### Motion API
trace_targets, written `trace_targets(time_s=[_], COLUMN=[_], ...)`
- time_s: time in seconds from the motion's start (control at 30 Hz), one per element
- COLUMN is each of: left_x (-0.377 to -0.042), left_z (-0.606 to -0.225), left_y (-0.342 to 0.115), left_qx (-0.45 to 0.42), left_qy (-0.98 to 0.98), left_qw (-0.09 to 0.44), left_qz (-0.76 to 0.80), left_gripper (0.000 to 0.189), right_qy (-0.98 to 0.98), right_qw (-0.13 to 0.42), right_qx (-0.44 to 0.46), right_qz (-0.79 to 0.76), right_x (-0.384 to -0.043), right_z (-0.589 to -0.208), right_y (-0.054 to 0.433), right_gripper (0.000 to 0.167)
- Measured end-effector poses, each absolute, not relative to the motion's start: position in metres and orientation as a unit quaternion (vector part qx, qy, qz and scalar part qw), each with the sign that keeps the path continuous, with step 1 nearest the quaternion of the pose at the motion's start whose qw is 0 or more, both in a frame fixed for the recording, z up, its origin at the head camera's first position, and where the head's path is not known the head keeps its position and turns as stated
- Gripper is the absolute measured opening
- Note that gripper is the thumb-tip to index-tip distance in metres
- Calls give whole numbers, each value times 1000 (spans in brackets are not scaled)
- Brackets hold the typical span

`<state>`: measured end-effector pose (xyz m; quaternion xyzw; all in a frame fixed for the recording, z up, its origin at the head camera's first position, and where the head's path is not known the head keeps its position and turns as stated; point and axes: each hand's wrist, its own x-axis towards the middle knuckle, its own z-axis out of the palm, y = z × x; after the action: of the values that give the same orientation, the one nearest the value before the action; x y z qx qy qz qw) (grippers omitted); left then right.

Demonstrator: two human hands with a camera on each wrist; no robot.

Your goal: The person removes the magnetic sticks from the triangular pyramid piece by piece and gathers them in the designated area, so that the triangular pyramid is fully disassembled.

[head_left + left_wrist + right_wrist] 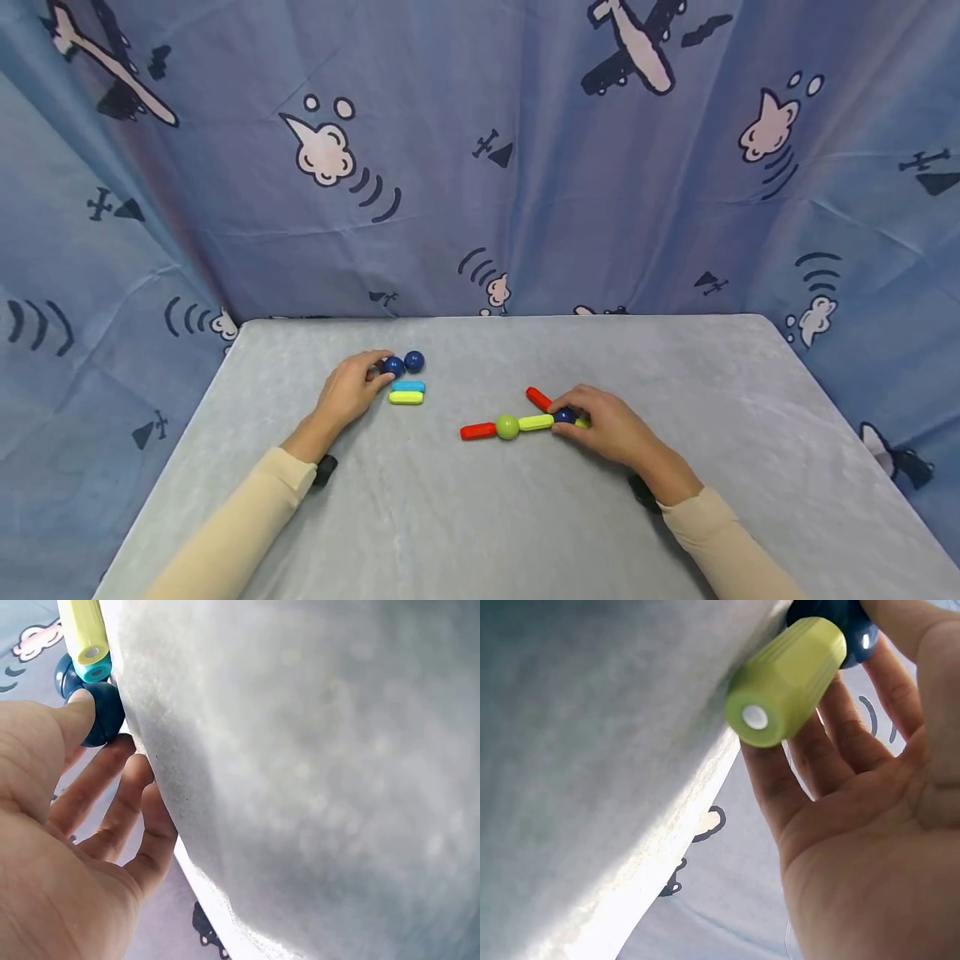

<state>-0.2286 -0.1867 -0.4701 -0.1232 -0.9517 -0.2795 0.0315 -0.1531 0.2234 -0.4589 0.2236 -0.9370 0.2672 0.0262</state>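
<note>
At the left of the table, my left hand holds a dark blue ball between thumb and fingers. A second dark blue ball is beside it. Nearer to me lie a light blue rod and a yellow-green rod, side by side. My right hand pinches another dark blue ball in a chain. From that ball a red rod slants away, and a yellow-green rod leads to a green ball and another red rod. A further yellow-green rod points toward the right wrist.
A pale grey cloth covers the table. Behind it and at both sides hangs a blue curtain printed with planes and clouds. The table's far edge runs just beyond the loose balls.
</note>
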Motion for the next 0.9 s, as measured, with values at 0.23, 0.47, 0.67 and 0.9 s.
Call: trace_targets(time_s=[0.23,0.47,0.67,0.9], left_x=[-229,-231,-228,-200], left_z=[-472,-471,-464,-448], left_y=[-183,-188,-188,-158], left_qx=[-126,-130,-127,-203], left_qy=[-952,-947,-949,-932], left_qw=[34,32,70,156], left_qz=[-278,-293,-280,-255], left_gripper=[41,45,46,36], right_qy=[-940,-936,-936,-927], right_qw=[21,13,19,24], right_qx=[217,221,236,274], right_qz=[264,275,260,256], right_x=[-151,-156,-158,-154], right_z=[-458,-459,-455,-441], right_y=[225,225,223,199], right_gripper=[26,35,47,42])
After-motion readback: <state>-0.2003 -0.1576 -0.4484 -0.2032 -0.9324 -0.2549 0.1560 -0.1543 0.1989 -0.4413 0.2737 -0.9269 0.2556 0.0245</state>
